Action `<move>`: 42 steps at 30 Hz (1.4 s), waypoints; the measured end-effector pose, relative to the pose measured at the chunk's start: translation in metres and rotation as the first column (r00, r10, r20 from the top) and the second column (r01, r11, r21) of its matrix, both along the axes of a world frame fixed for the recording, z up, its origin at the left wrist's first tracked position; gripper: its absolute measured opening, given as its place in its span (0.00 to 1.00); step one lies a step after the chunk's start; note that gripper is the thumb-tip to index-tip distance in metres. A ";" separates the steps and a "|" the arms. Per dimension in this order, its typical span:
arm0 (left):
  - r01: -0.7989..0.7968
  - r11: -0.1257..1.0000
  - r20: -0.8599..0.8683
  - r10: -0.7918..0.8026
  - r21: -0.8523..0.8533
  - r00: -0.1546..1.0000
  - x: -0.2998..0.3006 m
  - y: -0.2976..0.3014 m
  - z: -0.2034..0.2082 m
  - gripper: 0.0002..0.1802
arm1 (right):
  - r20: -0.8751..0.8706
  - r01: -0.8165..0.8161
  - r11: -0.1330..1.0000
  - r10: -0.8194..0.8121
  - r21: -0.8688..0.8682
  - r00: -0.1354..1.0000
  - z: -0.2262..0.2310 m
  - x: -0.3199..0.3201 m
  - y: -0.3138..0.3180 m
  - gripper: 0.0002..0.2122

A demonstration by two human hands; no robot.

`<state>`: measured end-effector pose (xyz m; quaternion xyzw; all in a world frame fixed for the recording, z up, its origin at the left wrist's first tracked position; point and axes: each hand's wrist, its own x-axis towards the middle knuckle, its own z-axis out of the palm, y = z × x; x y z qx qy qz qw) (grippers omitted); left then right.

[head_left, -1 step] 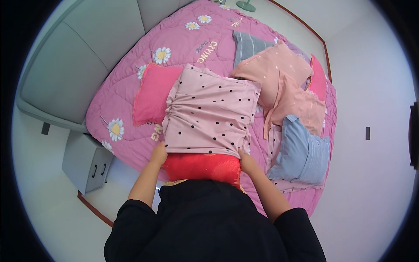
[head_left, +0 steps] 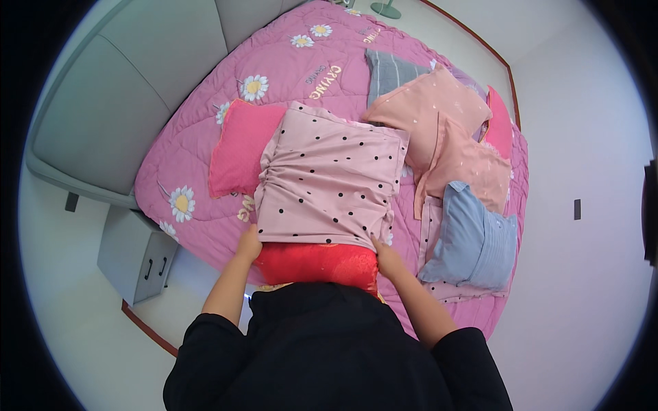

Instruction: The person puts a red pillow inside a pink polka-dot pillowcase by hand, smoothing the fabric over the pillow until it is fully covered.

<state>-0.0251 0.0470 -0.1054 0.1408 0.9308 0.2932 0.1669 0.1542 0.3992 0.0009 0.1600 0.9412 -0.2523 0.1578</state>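
Note:
A pale pink pillowcase with black dots lies spread on the bed in front of me, creased on its left side. From its near edge a shiny red pillow sticks out toward my body; the rest is hidden by the dotted fabric. My left hand is closed on the near left corner of the pillowcase, beside the red pillow. At the near right corner, my right hand pinches the edge of the fabric. Under the pillowcase's left side, a bright pink pillow is partly covered.
The bed has a pink daisy-patterned quilt. To the right lie a blue pillow, peach pillows and a grey striped pillow. A grey headboard and a bedside cabinet stand on the left.
The near edge of the dotted pillowcase sits slightly closer to me, covering a little more of the red pillow. Both hands keep their hold.

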 end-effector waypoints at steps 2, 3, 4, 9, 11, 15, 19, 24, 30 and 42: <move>-0.057 0.998 0.047 0.056 0.018 0.997 0.008 -0.008 -0.009 0.11 | -0.001 0.000 1.000 0.000 -0.011 1.000 0.029 0.001 -0.013 0.25; -0.110 0.993 0.097 0.107 0.033 0.990 0.009 -0.008 -0.010 0.12 | -0.002 0.004 1.000 -0.004 -0.022 1.000 0.038 0.003 -0.017 0.26; -0.107 0.994 0.096 0.104 0.034 0.990 0.007 -0.007 -0.013 0.12 | -0.272 -0.033 0.989 -0.008 -0.147 0.962 0.007 0.009 -0.003 0.23; -0.206 0.938 0.008 0.212 0.279 0.977 -0.040 0.009 0.022 0.14 | -0.051 0.299 0.841 -0.359 -0.451 0.932 0.040 -0.046 0.023 0.22; -0.139 0.857 -0.007 0.164 0.496 0.986 -0.062 0.042 0.099 0.14 | -0.456 0.202 0.954 -0.286 -0.224 0.843 0.052 -0.048 0.050 0.22; -0.101 0.744 0.018 0.119 0.660 0.993 -0.075 0.031 0.192 0.18 | -0.618 0.152 0.923 -0.352 -0.353 0.703 0.126 -0.062 0.038 0.20; 0.007 0.858 -0.032 0.011 0.513 0.999 -0.076 0.034 0.193 0.18 | -0.530 0.122 0.992 -0.109 -0.011 0.841 0.122 -0.056 0.044 0.19; -0.097 0.754 0.080 0.059 0.650 0.995 -0.044 0.021 0.173 0.18 | -0.534 0.219 0.975 -0.209 -0.045 0.819 0.103 -0.037 0.033 0.14; 0.078 0.784 -0.124 -0.001 0.615 0.992 -0.032 0.059 0.217 0.18 | -0.258 0.099 0.871 0.032 0.481 0.966 0.107 -0.057 0.033 0.13; 0.055 0.813 -0.173 0.057 0.580 0.983 0.006 0.106 0.290 0.18 | -0.771 -0.262 0.963 0.115 -0.069 0.626 0.169 -0.153 -0.084 0.25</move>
